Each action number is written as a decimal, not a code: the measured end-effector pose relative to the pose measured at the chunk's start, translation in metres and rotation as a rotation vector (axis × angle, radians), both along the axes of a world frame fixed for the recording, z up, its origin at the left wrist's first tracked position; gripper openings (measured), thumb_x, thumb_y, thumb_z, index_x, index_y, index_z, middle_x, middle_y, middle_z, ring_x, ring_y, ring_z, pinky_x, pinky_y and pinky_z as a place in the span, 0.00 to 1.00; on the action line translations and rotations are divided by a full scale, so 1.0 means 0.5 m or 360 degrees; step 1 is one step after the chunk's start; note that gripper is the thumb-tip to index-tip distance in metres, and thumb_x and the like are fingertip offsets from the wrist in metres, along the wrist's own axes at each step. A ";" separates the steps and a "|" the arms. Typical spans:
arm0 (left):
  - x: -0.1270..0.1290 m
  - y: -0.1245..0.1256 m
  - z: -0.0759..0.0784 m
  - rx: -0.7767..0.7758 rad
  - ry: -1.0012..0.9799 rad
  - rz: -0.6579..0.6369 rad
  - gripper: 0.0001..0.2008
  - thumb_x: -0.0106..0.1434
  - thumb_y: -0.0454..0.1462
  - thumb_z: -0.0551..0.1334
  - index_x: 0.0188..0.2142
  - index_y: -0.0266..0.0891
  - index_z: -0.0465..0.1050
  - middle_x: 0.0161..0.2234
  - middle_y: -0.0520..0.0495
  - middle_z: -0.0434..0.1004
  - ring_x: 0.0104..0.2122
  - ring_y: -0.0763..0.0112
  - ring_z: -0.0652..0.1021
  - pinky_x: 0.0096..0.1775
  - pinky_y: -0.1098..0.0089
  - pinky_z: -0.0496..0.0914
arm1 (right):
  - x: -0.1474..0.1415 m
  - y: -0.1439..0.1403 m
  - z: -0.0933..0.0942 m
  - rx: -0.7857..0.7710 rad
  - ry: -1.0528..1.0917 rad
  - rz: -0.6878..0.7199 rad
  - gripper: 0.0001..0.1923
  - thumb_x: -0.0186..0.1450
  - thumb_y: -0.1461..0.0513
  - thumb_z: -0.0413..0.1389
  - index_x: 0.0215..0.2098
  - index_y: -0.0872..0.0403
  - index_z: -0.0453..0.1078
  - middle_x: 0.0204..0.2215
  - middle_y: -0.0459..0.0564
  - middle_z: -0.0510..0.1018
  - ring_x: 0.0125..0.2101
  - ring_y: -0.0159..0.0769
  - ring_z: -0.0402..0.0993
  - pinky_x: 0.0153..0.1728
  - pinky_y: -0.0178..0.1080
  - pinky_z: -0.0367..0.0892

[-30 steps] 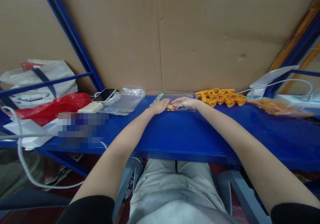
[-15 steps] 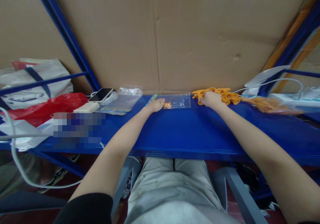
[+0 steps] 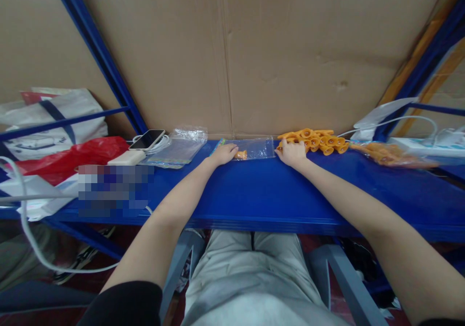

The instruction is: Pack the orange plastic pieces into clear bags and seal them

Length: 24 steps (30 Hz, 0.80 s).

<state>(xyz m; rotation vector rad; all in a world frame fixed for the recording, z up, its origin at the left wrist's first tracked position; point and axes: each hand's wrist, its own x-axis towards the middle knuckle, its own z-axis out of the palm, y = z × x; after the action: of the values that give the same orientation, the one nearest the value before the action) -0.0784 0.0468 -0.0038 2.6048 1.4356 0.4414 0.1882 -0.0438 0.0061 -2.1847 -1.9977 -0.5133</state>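
My left hand (image 3: pixel 224 154) is closed on the left end of a clear plastic bag (image 3: pixel 258 148) with a coloured top strip. An orange flared piece (image 3: pixel 240 155) shows beside the thumb, apparently within the bag. At the left end of a pile of orange trumpet-shaped plastic pieces (image 3: pixel 327 142), my right hand (image 3: pixel 292 153) has its fingers curled around an orange piece, mostly hidden by the hand. A bit of orange pokes out to the left of those fingers.
Flat clear bags (image 3: pixel 178 147) lie to the left, beside a phone (image 3: pixel 148 139) on a coiled white cable. A red plastic bag (image 3: pixel 72 159) is farther left. On the right rests a filled bag of orange pieces (image 3: pixel 390 154). Cardboard (image 3: pixel 232 54) backs the blue table (image 3: pixel 254 195).
My right hand has shifted left and slightly toward me, from the pile's middle to its left end. The left hand and its bag are almost where they were.
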 end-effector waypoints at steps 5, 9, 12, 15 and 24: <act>-0.001 0.002 -0.005 -0.0080 -0.0012 -0.0003 0.31 0.73 0.46 0.42 0.65 0.33 0.66 0.68 0.41 0.63 0.70 0.60 0.60 0.70 0.62 0.47 | -0.002 -0.002 -0.002 -0.0101 -0.0029 0.0065 0.25 0.76 0.55 0.39 0.61 0.58 0.67 0.54 0.68 0.77 0.52 0.53 0.75 0.55 0.53 0.55; -0.002 0.008 -0.008 -0.0097 0.0015 0.0006 0.32 0.73 0.48 0.41 0.66 0.33 0.65 0.69 0.41 0.61 0.70 0.61 0.59 0.70 0.63 0.47 | -0.007 -0.007 0.003 -0.0063 0.0065 0.0035 0.26 0.75 0.53 0.39 0.59 0.59 0.67 0.53 0.69 0.77 0.54 0.56 0.72 0.54 0.53 0.57; -0.004 0.012 -0.010 -0.0083 0.0073 0.0006 0.33 0.73 0.49 0.40 0.66 0.34 0.64 0.69 0.41 0.61 0.70 0.62 0.60 0.70 0.65 0.47 | -0.013 -0.010 0.006 -0.0062 0.0133 0.0023 0.23 0.74 0.53 0.42 0.60 0.56 0.66 0.54 0.67 0.77 0.55 0.55 0.71 0.55 0.54 0.58; -0.004 0.013 -0.012 -0.0075 0.0051 -0.0004 0.33 0.73 0.49 0.40 0.66 0.35 0.64 0.68 0.42 0.62 0.70 0.62 0.60 0.70 0.63 0.47 | -0.017 -0.011 0.007 -0.0107 0.0188 0.0022 0.21 0.73 0.57 0.44 0.59 0.56 0.66 0.54 0.67 0.77 0.55 0.55 0.72 0.55 0.55 0.59; -0.004 0.009 -0.008 -0.0089 0.0085 0.0021 0.34 0.73 0.49 0.40 0.66 0.31 0.65 0.68 0.39 0.62 0.70 0.60 0.59 0.70 0.65 0.47 | 0.042 0.024 0.025 0.0241 0.0828 0.0033 0.21 0.71 0.60 0.45 0.59 0.57 0.64 0.51 0.65 0.78 0.51 0.53 0.75 0.52 0.51 0.68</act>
<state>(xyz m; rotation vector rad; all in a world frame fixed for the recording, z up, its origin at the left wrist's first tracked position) -0.0806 0.0511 -0.0079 2.5837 1.4603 0.3309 0.2094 -0.0318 0.0186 -1.9473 -1.6419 -0.0714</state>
